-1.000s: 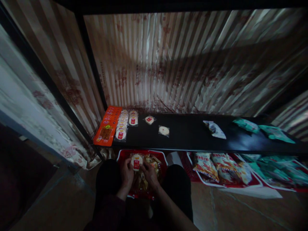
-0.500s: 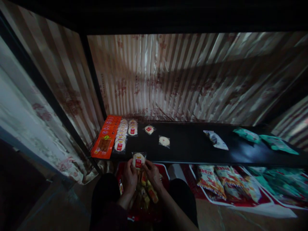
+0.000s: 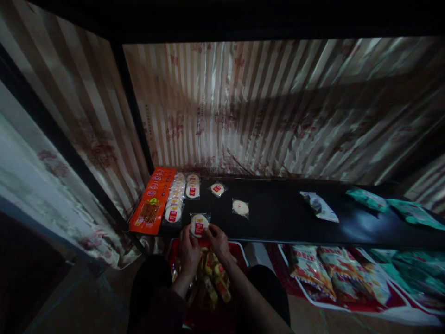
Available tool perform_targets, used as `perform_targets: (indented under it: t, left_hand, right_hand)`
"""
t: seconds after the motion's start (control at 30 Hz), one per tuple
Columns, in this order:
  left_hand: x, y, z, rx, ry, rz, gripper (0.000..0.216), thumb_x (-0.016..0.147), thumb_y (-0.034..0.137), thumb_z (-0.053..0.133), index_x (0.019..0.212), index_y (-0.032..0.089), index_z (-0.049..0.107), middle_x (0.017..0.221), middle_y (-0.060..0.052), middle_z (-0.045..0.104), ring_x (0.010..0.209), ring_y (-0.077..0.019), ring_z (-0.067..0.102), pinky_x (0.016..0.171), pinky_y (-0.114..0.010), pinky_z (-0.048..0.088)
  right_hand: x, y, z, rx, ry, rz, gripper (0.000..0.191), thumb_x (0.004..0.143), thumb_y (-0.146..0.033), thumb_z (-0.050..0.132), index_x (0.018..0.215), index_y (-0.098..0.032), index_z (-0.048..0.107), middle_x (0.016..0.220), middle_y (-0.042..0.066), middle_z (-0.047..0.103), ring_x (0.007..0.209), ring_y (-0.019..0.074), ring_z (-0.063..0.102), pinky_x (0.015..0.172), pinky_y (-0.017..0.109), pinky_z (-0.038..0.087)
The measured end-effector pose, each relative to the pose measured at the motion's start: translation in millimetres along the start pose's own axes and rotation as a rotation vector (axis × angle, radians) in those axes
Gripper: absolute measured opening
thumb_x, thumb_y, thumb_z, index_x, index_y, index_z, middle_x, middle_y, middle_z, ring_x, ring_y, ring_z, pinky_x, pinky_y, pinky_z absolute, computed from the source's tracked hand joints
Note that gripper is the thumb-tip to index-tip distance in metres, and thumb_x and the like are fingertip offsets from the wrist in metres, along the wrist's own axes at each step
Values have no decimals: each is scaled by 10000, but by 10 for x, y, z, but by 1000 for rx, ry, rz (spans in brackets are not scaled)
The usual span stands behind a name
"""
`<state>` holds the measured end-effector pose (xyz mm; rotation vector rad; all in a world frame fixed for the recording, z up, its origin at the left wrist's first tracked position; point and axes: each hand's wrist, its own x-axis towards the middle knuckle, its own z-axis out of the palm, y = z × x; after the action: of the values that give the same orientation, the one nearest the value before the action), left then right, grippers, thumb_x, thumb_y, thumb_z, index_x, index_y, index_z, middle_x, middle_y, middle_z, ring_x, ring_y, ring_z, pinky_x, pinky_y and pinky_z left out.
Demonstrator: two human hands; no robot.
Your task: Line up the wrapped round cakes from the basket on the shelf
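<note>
Between my two hands is a round white rice cracker packet (image 3: 199,226) with a red label, in clear wrap. My left hand (image 3: 189,252) pinches its left lower edge, and my right hand (image 3: 218,242) grips the right lower edge. They hold it at the front edge of the black shelf (image 3: 271,215). Behind it on the shelf lie overlapping rows of like packets (image 3: 173,213), with a shorter row (image 3: 192,189) beside them. Two single packets lie apart: one label up (image 3: 218,188), one with its plain side showing (image 3: 240,208).
An orange snack bag (image 3: 149,204) lies at the shelf's left end. A silvery packet (image 3: 319,206) and green packets (image 3: 367,199) lie at right. Below my hands is a red basket (image 3: 242,255) of yellow-wrapped snacks. Other baskets hold snack bags (image 3: 311,269). A black post (image 3: 134,109) stands at left.
The held cracker packet has moved slightly up, nearer the shelf's front edge, still in both hands. The view has shifted a little, so the shelf's right-hand things appear further right.
</note>
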<state>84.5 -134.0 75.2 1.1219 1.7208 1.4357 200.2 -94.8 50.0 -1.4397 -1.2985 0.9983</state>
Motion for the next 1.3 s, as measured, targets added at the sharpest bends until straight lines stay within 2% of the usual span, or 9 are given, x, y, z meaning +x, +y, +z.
perform_targets:
  t: [0.1, 0.27, 0.47, 0.77, 0.93, 1.07, 1.3]
  left_hand:
    - [50, -45, 39, 6, 19, 20, 402, 730, 73, 463, 1091, 202, 582, 1174, -103, 596, 1163, -228, 521, 1030, -334, 378]
    - [110, -142, 122, 179, 8, 90, 460, 755, 39, 403, 1183, 126, 547, 1278, -125, 564, 1219, -182, 502, 1047, -307, 384]
    - [165, -181, 200, 329, -56, 132, 476, 782, 35, 379, 1229, 82, 534, 1419, -155, 437, 1334, -182, 383, 1115, -296, 310]
    - [270, -180, 282, 444, -153, 200, 573, 753, 2, 363, 1303, 91, 495, 1540, -114, 228, 1416, -203, 194, 1160, -323, 219]
    - [353, -197, 313, 483, -166, 209, 593, 748, 4, 372, 1324, 93, 479, 1537, -126, 230, 1414, -220, 206, 1156, -353, 236]
    - [431, -225, 351, 491, -149, 205, 607, 742, 8, 386, 1327, 140, 485, 1529, -100, 265, 1405, -218, 238, 1144, -375, 265]
    - [567, -282, 414, 568, -151, 244, 606, 754, 37, 433, 1348, 153, 463, 1522, -127, 273, 1395, -246, 264, 1131, -415, 285]
  right_hand:
    - [54, -32, 11, -28, -24, -9, 362, 741, -463, 575, 960, -205, 703, 925, 62, 730, 864, 245, 662, 801, 358, 515]
    - [158, -89, 35, -109, -18, -10, 352, 764, -428, 540, 973, -190, 694, 904, 48, 733, 836, 213, 671, 761, 312, 517]
    - [313, -113, 78, -213, -20, -35, 356, 791, -406, 499, 981, -170, 686, 935, 74, 723, 856, 212, 666, 772, 301, 503]
    - [511, -129, 146, -297, -3, -110, 325, 829, -358, 471, 994, -165, 675, 965, 80, 710, 886, 195, 652, 790, 275, 480]
    - [632, -108, 202, -351, 32, -157, 300, 830, -328, 499, 1002, -162, 680, 950, 84, 699, 884, 189, 643, 797, 271, 478]
    - [695, -120, 237, -386, 71, -181, 278, 841, -324, 504, 995, -184, 689, 944, 74, 688, 881, 178, 635, 787, 260, 475]
    - [786, -168, 273, -409, 62, -185, 285, 860, -327, 484, 984, -179, 693, 901, 71, 677, 840, 172, 629, 748, 248, 469]
